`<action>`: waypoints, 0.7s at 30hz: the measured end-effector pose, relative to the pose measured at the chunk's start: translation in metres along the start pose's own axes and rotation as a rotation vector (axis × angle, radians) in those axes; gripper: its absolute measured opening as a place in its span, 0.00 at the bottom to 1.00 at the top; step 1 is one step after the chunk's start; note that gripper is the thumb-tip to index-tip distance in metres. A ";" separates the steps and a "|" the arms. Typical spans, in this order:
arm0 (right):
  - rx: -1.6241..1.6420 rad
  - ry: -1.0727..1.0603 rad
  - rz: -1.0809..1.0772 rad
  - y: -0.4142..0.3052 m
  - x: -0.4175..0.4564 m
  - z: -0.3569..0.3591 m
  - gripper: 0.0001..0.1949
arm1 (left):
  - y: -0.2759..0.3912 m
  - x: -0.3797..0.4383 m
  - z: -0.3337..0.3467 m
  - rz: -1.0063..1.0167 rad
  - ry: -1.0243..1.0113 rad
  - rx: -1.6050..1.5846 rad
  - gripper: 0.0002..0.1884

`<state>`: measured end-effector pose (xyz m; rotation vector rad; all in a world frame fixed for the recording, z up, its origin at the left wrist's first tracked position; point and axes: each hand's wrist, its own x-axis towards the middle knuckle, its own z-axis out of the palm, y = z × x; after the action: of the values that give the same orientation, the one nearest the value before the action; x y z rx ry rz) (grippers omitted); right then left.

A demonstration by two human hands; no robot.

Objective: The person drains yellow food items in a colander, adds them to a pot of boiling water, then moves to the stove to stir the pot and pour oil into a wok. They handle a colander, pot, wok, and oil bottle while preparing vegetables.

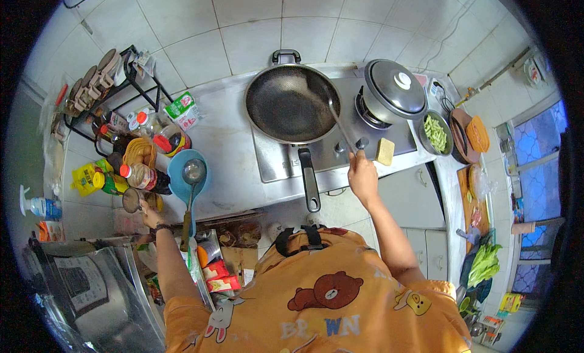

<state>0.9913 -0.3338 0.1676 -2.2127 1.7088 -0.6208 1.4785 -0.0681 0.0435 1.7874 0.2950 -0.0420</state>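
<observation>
A dark wok sits on the steel gas hob, its long black handle pointing toward me. My right hand grips the thin metal shaft of a cooking utensil, whose far end rests inside the wok near its right wall. At the left end of the counter, my left hand is closed around the handle of a small round-lidded seasoning container. Beside that hand, a steel ladle lies in a light-blue plastic scoop. A sauce bottle stands just behind the container.
Right of the wok are a lidded pot, a yellow sponge and a metal bowl of cut green vegetables. Bottles and a black rack crowd the left corner. An open drawer lies below the counter. Leafy greens lie far right.
</observation>
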 end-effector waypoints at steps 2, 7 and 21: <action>-0.002 -0.030 -0.039 0.002 -0.002 0.003 0.11 | -0.020 0.033 -0.018 -0.062 0.104 0.120 0.45; 0.095 0.012 0.009 -0.001 -0.011 -0.002 0.11 | 0.014 -0.006 -0.007 -0.024 0.207 0.010 0.48; -0.037 0.020 -0.053 -0.018 -0.025 -0.003 0.12 | 0.114 -0.066 -0.012 0.398 0.288 -0.389 0.29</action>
<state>1.0004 -0.3047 0.1744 -2.2911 1.6899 -0.6299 1.4380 -0.0913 0.1670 1.4318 0.1341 0.5262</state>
